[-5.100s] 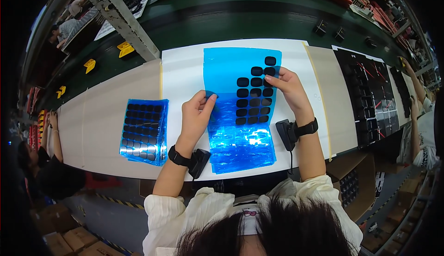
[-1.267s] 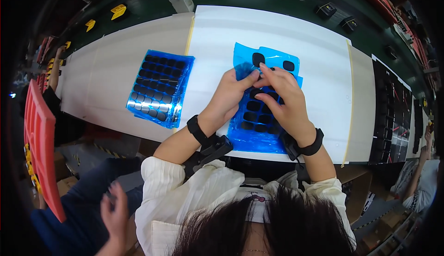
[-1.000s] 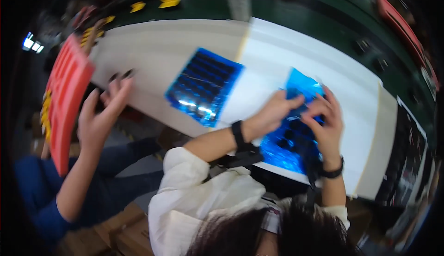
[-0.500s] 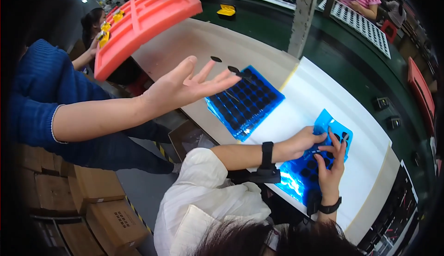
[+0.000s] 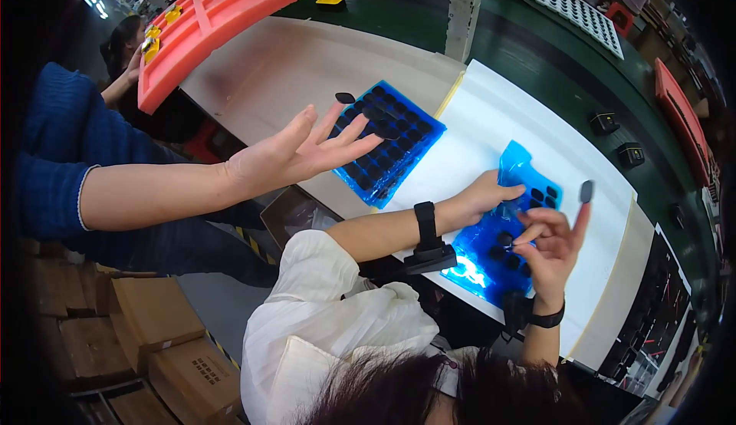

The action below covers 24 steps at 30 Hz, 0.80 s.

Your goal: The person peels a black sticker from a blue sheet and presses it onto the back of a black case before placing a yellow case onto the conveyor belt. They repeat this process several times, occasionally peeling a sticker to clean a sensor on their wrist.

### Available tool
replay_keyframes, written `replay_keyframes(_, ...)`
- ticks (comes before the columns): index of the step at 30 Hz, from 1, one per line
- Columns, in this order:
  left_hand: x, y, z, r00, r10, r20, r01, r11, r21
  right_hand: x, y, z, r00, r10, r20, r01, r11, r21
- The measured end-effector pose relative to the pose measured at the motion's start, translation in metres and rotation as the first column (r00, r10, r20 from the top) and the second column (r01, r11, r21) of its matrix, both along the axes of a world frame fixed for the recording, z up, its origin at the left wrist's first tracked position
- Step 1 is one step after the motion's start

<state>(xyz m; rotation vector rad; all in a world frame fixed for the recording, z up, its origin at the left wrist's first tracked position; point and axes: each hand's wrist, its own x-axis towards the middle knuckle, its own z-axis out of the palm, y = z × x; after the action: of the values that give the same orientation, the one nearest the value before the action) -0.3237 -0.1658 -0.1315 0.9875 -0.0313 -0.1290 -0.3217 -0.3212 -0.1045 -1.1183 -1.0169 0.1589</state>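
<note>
My left hand (image 5: 488, 196) grips the upper part of a shiny blue film sheet (image 5: 515, 166) with thumb and fingers, and a loose flap stands up there. Rows of black oval stickers sit on the sheet, with gaps among them. Above the sheet's right side is my right hand (image 5: 553, 252). Its index finger points up with a black oval sticker (image 5: 586, 191) on the tip. The thumb and another finger close together near the sheet's stickers; what they pinch is too small to make out. Both my wrists wear black bands.
At left a co-worker's hand (image 5: 299, 141) has black stickers on its fingertips, over another blue sheet (image 5: 399, 145). Someone holds a pink foam tray (image 5: 222, 30). A metal post (image 5: 464, 14) stands before the green conveyor (image 5: 529, 60), which carries small black boxes (image 5: 631, 154).
The whole view has shifted. My right index finger has lifted away from the blue sheet with a sticker on it. My left hand keeps its grip on the film.
</note>
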Motion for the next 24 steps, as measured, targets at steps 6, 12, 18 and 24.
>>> replay_keyframes(6, -0.03, 0.034, -0.004, 0.825, 0.354, 0.44, -0.565, 0.507, 0.651, 0.017, -0.001, 0.029, 0.962, -0.271, -0.015, 0.27, 0.962, -0.046)
replay_keyframes(12, -0.071, 0.136, -0.005, 0.97, 0.243, 0.014, -0.23, 0.932, -0.282, 0.014, 0.008, 0.037, 0.938, -0.338, -0.081, 0.325, 0.936, -0.133)
replay_keyframes(18, -0.111, 0.136, 0.09, 0.841, -0.163, -0.515, -0.526, -0.025, -0.85, 0.013, 0.021, 0.033, 0.915, -0.388, -0.113, 0.353, 0.903, -0.245)
replay_keyframes(24, -0.137, 0.126, 0.13, 0.761, -0.464, -0.453, -0.648, -0.555, -0.521, 0.009, 0.029, 0.042, 0.906, -0.42, -0.061, 0.388, 0.878, -0.281)
